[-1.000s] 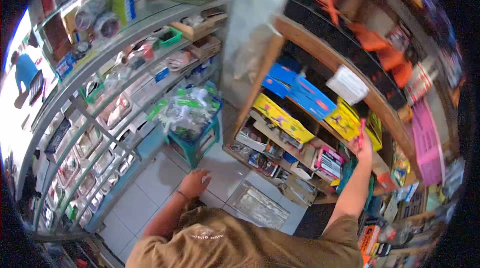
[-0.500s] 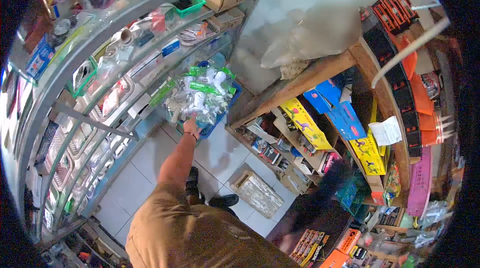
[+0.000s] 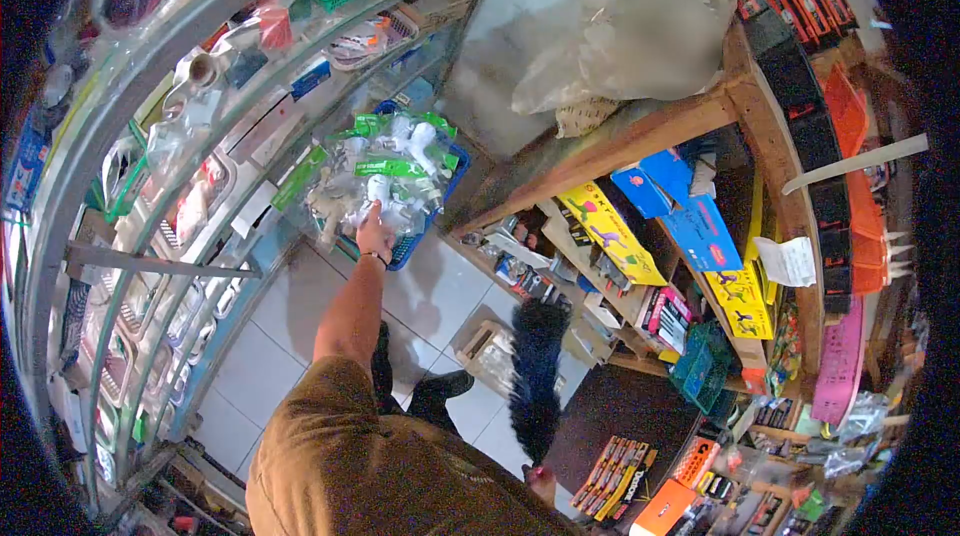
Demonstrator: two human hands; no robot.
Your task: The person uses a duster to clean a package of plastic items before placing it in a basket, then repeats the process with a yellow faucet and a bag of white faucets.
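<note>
Over one blue basket (image 3: 425,226) of packets, left hand (image 3: 374,234) flat, empty; right hand (image 3: 541,482) gripping one black duster (image 3: 535,376).

You are standing in a small retail shop, probably a hardware or general store. Glass-fronted metal display shelves (image 3: 150,186) curve along one side, wooden shelving (image 3: 640,136) holds coloured boxed goods (image 3: 690,226), and a blue basket (image 3: 425,226) of packaged items stands on the tiled floor (image 3: 290,316).

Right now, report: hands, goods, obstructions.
Left hand on the bagged goods in the blue basket. Right hand grips feather duster. Nothing blocking.
</note>
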